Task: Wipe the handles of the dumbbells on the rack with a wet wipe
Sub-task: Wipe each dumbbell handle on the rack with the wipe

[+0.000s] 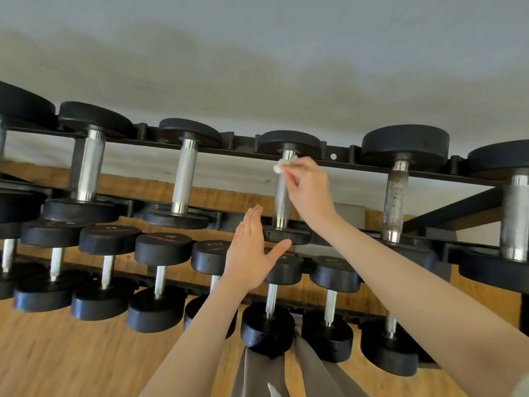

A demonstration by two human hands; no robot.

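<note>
Up top, right hand [307, 184] pinches wipe [282, 165] against handle [282, 196].

Small white crumpled wipe [282, 165] was pressed against far end of knurled chrome handle [282, 196], black-ended dumbbell on top rack rail [357, 164].

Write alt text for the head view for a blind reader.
The right hand pinches a wet wipe against the top of a dumbbell handle on the rack's upper tier. The left hand hovers open below it, in front of smaller dumbbells on the lower tier.
</note>
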